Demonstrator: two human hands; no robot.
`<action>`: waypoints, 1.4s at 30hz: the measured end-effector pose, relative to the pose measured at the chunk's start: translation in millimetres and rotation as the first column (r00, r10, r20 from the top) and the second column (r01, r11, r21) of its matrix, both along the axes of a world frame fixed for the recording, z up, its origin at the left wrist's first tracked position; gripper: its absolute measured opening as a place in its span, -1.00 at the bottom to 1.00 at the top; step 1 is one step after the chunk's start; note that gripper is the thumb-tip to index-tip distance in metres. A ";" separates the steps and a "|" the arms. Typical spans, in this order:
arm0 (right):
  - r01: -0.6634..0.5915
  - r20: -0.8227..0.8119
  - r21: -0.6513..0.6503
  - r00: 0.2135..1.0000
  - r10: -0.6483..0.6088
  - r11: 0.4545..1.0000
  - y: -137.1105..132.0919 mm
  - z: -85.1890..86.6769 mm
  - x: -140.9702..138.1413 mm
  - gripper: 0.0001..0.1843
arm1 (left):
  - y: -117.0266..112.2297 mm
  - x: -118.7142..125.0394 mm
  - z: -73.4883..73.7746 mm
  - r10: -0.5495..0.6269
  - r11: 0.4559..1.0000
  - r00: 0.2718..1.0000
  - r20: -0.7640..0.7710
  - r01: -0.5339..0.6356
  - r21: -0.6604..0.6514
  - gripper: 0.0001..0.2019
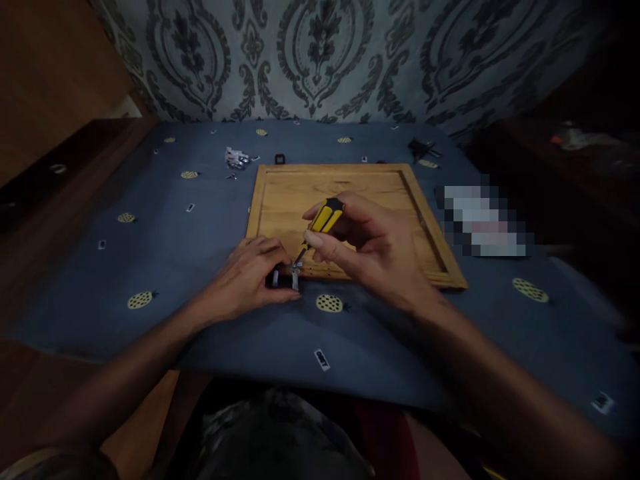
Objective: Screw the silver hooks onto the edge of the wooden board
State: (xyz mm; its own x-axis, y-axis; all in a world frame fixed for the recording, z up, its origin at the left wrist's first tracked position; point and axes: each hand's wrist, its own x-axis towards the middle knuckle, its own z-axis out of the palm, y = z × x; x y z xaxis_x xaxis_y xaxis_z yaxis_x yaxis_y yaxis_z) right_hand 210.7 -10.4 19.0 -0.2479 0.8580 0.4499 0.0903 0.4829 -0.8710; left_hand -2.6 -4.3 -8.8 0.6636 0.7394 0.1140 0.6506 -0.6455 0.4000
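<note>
My right hand (370, 240) is closed around the yellow and black handle of a screwdriver (327, 217). The screwdriver slants down to the left, and its tip meets a small metal fitting (295, 273). My left hand (253, 277) pinches that fitting, with the thumb below and the fingers above, against the near edge of a framed wooden panel (300, 200). Part of the fitting is hidden by the left fingers. The panel lies flat, with a row of small dark holes along its near edge.
A blue patterned cloth (165, 260) covers the surface. Beyond the panel lie a cluster of shiny metal parts (237, 158), a small black square frame (280, 159) and a dark object (423, 150). To the right sits a pixelated item (483, 220). Patterned fabric (320, 60) rises behind.
</note>
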 end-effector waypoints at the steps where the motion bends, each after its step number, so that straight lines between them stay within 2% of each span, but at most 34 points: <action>1: -0.024 0.007 -0.015 1.000 0.024 1.000 0.4 1.7 1.1 -0.64 | 0.0 -0.1 0.3 -0.001 1.000 1.000 -0.004 0.001 -0.002 -0.68; 3: -0.036 0.027 -0.027 0.999 0.036 0.999 1.4 3.7 2.4 -0.62 | 0.4 -0.4 1.4 -0.008 1.000 1.000 -0.019 0.007 -0.012 -0.69; 10: 0.050 0.115 0.034 0.992 -0.053 0.998 5.8 0.7 -5.2 -0.60 | 3.8 -1.2 1.9 -0.029 1.000 0.999 -0.020 0.029 0.004 -0.71; 20: 0.174 -0.044 -0.022 0.984 -0.175 0.984 2.8 -13.0 -13.7 -0.57 | 1.8 -1.9 -4.0 -0.021 0.998 1.000 0.024 0.019 0.057 -0.70; 31: 0.261 -0.035 0.113 0.965 -0.259 0.959 -7.2 -16.7 -10.7 -0.66 | 0.0 -1.2 -2.0 -0.025 0.999 1.000 -0.008 0.025 0.043 -0.72; 36: 0.350 -0.067 0.108 0.936 -0.345 0.930 -12.5 -13.8 -10.6 -0.64 | -0.2 -1.1 -0.3 -0.027 0.998 1.000 -0.011 0.028 0.053 -0.72; 42: 0.305 -0.013 0.120 0.952 -0.306 0.945 -11.0 -15.4 -9.2 -0.63 | -0.8 -0.9 -0.5 -0.031 0.998 1.000 0.000 0.031 0.054 -0.72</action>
